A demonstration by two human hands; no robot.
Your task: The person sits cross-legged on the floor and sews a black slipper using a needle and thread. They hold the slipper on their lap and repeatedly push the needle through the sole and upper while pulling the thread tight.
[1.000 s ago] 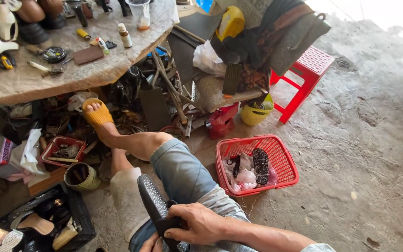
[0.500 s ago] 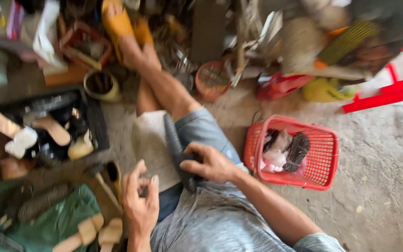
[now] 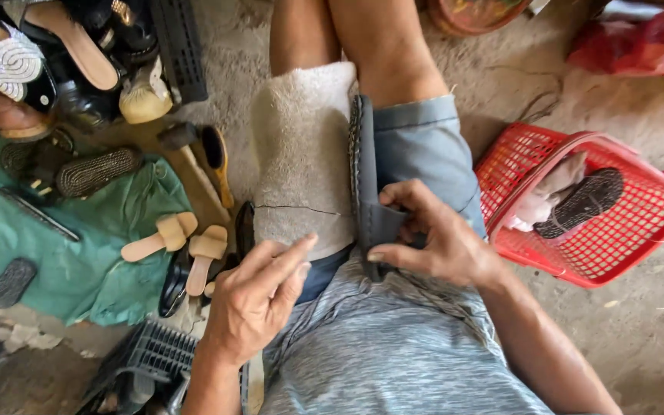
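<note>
A dark grey shoe sole [image 3: 364, 180] stands on its edge between my thighs, beside a beige towel [image 3: 301, 154] laid over my left leg. My right hand [image 3: 436, 238] is shut on the near end of the sole, thumb and fingers pinching it. Just left of it, my left hand [image 3: 259, 296] hovers over the towel's near edge with its fingers loosely curled, holding nothing. I wear blue denim shorts and a grey shirt.
A red plastic basket [image 3: 639, 223] with a dark sole and white cloth sits at the right. On the left, a green cloth [image 3: 78, 261] carries wooden heels, soles and a brush. A black crate of shoes [image 3: 170, 46] stands top left. Rough concrete floor.
The view has dropped from the cluttered workbench to my lap. My left hand has come up beside the sole; my right hand keeps hold of it.
</note>
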